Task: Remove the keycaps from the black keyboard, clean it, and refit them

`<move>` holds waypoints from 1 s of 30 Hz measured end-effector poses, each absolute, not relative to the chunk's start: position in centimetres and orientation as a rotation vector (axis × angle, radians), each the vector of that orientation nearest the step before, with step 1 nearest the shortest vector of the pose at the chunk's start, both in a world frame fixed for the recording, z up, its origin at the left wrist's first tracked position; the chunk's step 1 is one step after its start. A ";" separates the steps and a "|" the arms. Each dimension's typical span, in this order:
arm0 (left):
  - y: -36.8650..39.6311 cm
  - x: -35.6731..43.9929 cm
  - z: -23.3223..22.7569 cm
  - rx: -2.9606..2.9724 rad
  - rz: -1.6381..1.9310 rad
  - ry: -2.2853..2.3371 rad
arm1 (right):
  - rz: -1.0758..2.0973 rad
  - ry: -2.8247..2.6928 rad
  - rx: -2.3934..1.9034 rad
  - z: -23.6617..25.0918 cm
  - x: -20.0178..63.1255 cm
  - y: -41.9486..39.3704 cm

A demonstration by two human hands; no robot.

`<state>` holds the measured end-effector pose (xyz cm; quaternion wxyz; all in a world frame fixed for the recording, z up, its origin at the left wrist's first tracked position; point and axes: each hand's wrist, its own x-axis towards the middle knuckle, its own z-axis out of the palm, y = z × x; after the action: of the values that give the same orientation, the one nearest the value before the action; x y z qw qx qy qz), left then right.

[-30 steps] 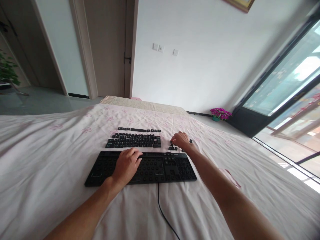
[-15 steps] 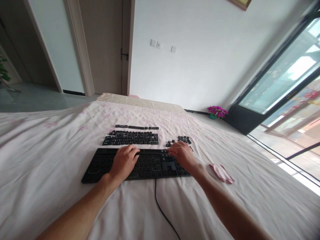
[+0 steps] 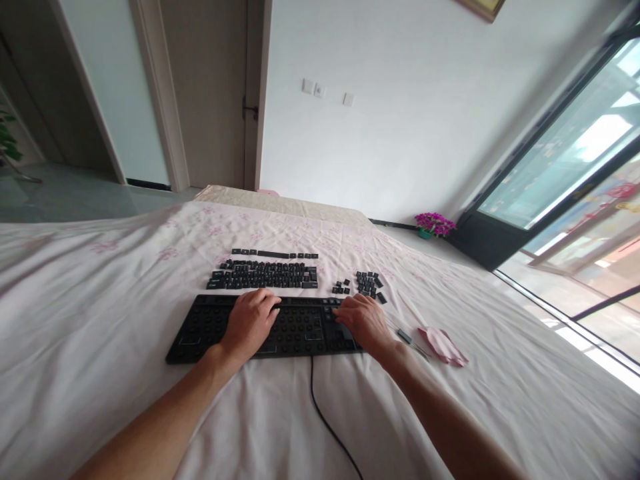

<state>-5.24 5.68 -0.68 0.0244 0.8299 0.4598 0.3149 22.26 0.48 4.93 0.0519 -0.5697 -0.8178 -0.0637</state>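
Observation:
A black keyboard (image 3: 295, 327) lies on the bed, most of its key positions without caps. My left hand (image 3: 251, 317) rests over its middle, fingers bent onto the far part of the board, holding it. My right hand (image 3: 364, 323) is at the board's right part, its fingers closed and pressed down near the upper right keys; whatever is under the fingertips is hidden. Beyond the board lies a block of loose black keycaps (image 3: 265, 275), with a row around a long space bar (image 3: 273, 255) behind it. Smaller keycap groups (image 3: 367, 283) sit beyond my right hand.
A pale flowered sheet (image 3: 150, 293) covers the bed in folds. A black cable (image 3: 325, 417) runs from the keyboard toward me. Right of my right hand lie a thin tool with a dark handle (image 3: 404, 335) and a pink cloth (image 3: 443, 347).
My right hand has drawn back slightly toward me and left, uncovering the keycaps beyond it and the thin tool beside my wrist. My left hand stays on the keyboard.

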 end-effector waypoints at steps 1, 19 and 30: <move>5.7 -5.2 -0.7 2.567 0.972 1.426 | -0.208 -2.496 -1.723 4.9 22.3 0.5; 5.7 -5.2 -0.8 2.576 0.983 1.422 | -0.451 -2.504 -1.648 2.2 22.1 -1.0; 5.7 -5.3 -0.8 2.577 0.990 1.427 | -0.330 -2.408 -1.554 1.9 22.5 -0.9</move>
<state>-5.25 5.69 -0.83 0.0172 0.8291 0.4590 0.3186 22.53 -0.87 1.90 0.1281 -0.5342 -0.8279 -0.1135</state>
